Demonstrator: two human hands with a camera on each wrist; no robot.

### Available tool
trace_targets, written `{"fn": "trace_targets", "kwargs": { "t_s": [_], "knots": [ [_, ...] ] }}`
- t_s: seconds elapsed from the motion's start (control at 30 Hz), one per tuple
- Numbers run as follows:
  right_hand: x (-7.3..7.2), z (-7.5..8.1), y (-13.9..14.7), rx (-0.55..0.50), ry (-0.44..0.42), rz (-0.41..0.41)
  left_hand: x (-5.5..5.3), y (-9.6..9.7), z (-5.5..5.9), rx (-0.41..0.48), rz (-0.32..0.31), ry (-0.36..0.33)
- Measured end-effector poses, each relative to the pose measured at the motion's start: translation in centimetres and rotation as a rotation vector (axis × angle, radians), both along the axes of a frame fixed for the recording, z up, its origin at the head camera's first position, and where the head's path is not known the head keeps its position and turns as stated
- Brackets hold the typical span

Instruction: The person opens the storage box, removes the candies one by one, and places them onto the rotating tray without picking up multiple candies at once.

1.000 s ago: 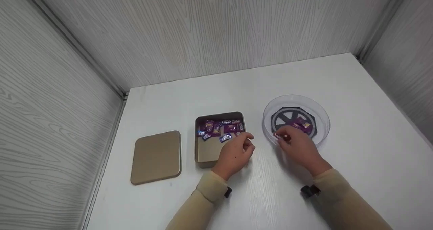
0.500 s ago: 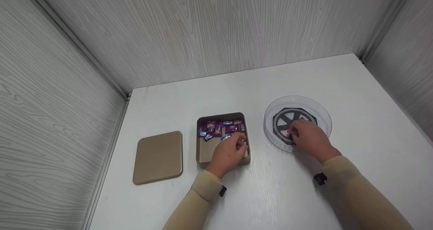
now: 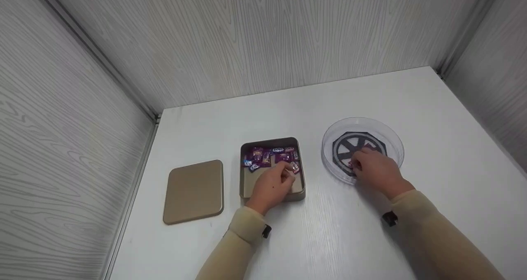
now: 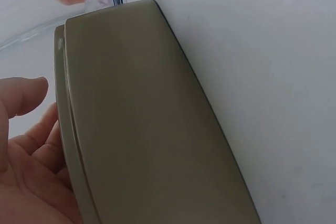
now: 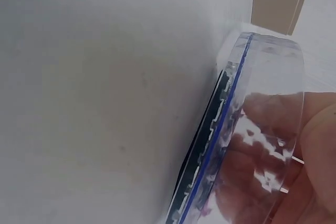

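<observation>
My left hand [image 3: 269, 187] hangs over the front right of a gold tin [image 3: 252, 185], fingers loosely bent and reaching down inside the wall. Thumb and fingers stand apart in the left wrist view, where the tin's side [image 4: 136, 119] hides the fingertips. Several purple and blue wrapped candies [image 3: 284, 157] lie along the tin's back, and a red candy [image 3: 295, 167] sits just beyond the left fingertips. Inside a round clear dish [image 3: 396, 142], my right hand [image 3: 376, 173] pinches a small red wrapped candy [image 3: 350, 164] low over the floor. Another candy [image 3: 367, 145] shows partly behind that hand.
The tin's gold lid [image 3: 194, 192] lies flat on the white table [image 3: 313, 239], left of the tin. A dark spoked wheel pattern [image 3: 343, 147] shows at the dish's bottom. Grey wood-grain panels [image 3: 263, 37] close off the back and both sides.
My right hand has carried the red candy from the dish's near left edge further in. My left hand has drifted left over the tin, uncovering the red candy and covering a blue one.
</observation>
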State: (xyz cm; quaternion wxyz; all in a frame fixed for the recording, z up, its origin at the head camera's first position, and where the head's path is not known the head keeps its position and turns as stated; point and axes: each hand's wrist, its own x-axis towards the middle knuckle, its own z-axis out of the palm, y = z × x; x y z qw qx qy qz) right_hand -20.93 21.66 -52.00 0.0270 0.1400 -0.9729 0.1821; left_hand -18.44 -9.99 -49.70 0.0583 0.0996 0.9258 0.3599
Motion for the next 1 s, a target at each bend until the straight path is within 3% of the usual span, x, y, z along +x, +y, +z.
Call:
{"fn": "trace_targets", "kwargs": {
  "t_s": [0.2, 0.4, 0.77, 1.0],
  "knots": [
    [0.4, 0.4, -0.1, -0.062, -0.025, -0.028, -0.4, -0.4, -0.1, -0.016, 0.017, -0.018],
    [1.0, 1.3, -0.7, -0.124, -0.035, -0.027, -0.9, -1.0, -0.1, -0.171, 0.039, -0.023],
    [1.3, 1.5, -1.4, -0.152, 0.007, 0.005, -1.8, -1.3, -1.4, -0.375, -0.054, 0.009],
    [1.4, 1.5, -1.6, -0.153, 0.024, 0.017, -2.2, -1.1, -1.2, -0.398, -0.079, -0.006]
  ]
}}
